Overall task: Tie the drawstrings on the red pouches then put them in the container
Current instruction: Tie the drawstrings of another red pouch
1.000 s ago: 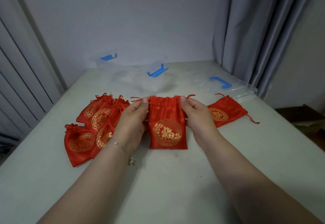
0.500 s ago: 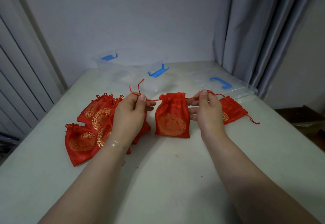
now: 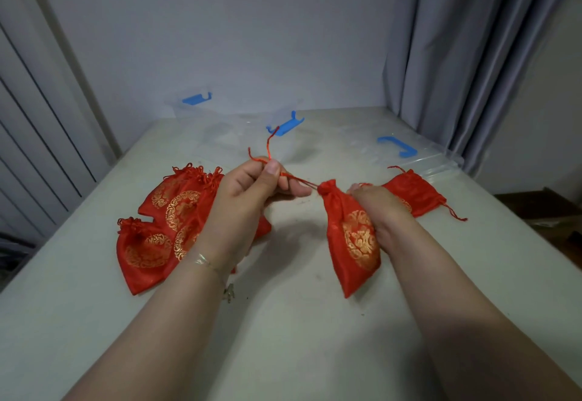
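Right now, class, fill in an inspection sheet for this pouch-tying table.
Surface: pale table, small specks.
Job's things: red satin pouch with gold emblem, neck cinched; red drawstring taut; clear plastic container with blue latches behind.
Clutter: pile of red pouches left; another pouch right; clear lid.
Grippers: left hand pinches drawstring; right hand grips pouch.
Cables: nothing seen.
Surroundings: grey curtain, white wall.
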A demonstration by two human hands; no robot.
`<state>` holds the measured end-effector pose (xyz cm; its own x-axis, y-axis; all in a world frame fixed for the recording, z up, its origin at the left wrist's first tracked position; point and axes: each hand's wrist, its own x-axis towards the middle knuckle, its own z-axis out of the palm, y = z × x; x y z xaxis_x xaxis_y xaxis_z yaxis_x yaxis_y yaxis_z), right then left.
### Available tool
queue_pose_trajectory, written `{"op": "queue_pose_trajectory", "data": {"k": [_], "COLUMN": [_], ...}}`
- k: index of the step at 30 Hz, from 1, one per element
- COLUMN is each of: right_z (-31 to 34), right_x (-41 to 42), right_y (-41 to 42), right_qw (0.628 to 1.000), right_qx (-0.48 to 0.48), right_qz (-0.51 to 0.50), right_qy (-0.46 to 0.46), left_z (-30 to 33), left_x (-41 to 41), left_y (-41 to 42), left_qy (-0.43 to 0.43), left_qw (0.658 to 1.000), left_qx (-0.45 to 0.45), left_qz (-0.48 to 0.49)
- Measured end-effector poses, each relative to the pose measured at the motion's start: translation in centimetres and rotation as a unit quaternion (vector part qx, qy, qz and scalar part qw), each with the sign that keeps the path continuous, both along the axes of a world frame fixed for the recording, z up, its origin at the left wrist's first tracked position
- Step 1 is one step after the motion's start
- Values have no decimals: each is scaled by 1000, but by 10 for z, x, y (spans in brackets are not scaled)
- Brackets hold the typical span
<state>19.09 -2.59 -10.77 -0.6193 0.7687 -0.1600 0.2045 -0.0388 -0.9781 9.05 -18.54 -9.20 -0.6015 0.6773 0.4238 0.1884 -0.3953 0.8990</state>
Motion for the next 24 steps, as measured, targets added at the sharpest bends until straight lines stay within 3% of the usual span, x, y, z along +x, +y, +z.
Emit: {"op": "queue_pose_trajectory", "data": {"k": [3,5,8,10,12,14,18,20,24], "right_z": [-10,-13,-16,-17,-21,-25,-31,-29,-16], "right_x": [-8,-13,-18,-21,-23,-24,-20,-18,-15], "right_y": [1,-4,-6,-4,-5,-4,-4,-5,-17], "right_qw": [980,917,871,865,859,881,919,945,956], "right_qx": [76,225,291,299,313,287,288,275,283], "right_qz": [52,107,150,136,141,107,84,62,59], "right_qy": [-177,-310,-365,-380,-380,-361,-255,-165,-46], "left_z": [-7,-13,-15,-15,-17,-21,-31,-34,-34], "left_x": [-10,-11,-9,-6,-7,-7,-9,-14,-21], "left_y": [4,6,5,4,4,7,14,16,16], "left_qy": [75,44,3,19,75,173,329,296,141], "left_qw": [991,995,995,992,987,970,883,877,919], "left_qx": [-67,-81,-68,-87,-118,-167,-311,-352,-351], "left_qz": [90,44,-73,-92,-75,-29,120,141,114]}}
